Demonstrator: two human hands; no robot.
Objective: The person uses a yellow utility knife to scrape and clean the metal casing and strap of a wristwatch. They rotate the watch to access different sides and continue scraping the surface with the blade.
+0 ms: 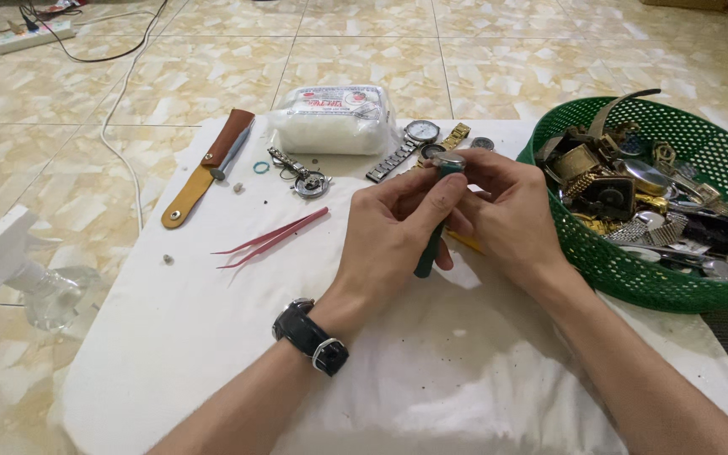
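Both my hands meet over a white cloth (212, 337). My left hand (393, 232), with a black-strapped wristwatch (312, 335) on the wrist, grips a dark green tool handle (428, 253) that points up to a small round metal watch part (449, 159). My right hand (507, 211) pinches that round part from the right side. A yellow piece (465, 243) shows under my right hand. Pink tweezers (273, 238) lie on the cloth to the left of my hands.
A green mesh basket (634, 278) full of watches and straps stands at the right. Behind my hands lie a silver watch (410, 141), a gold bracelet (457, 133), a white plastic packet (330, 118), a brown strap (204, 168) and a watch mechanism (307, 181). A spray bottle (18, 278) lies at left.
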